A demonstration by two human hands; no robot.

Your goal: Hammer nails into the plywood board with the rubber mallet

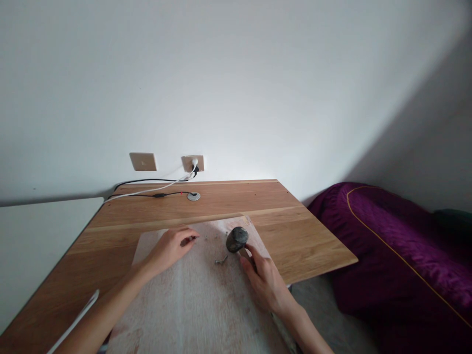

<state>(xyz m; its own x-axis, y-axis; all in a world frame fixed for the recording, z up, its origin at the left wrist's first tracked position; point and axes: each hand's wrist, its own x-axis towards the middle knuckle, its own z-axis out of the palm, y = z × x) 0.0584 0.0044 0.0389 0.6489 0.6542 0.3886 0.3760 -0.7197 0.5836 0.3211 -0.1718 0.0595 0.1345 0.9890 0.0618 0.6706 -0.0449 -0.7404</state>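
Note:
My right hand (263,275) is closed around the handle of a rubber mallet, whose dark, scuffed head (237,239) is raised above the board. Over the board's far left part, my left hand (179,243) has its thumb and fingertips pinched together. Whatever sits between those fingertips is too small to make out. Just right of them, several small metal pins, nails or screws (217,235), stand in a row on the pale wooden board (191,300). A few loose metal fasteners (221,260) lie in a small heap nearer to me, left of the mallet.
The board rests on a wooden desk (309,236) against a white wall. Black and white cables (158,189) run from a wall socket (193,163) along the desk's back. At left is a white surface (40,246); at right, a purple-covered piece of furniture (368,246).

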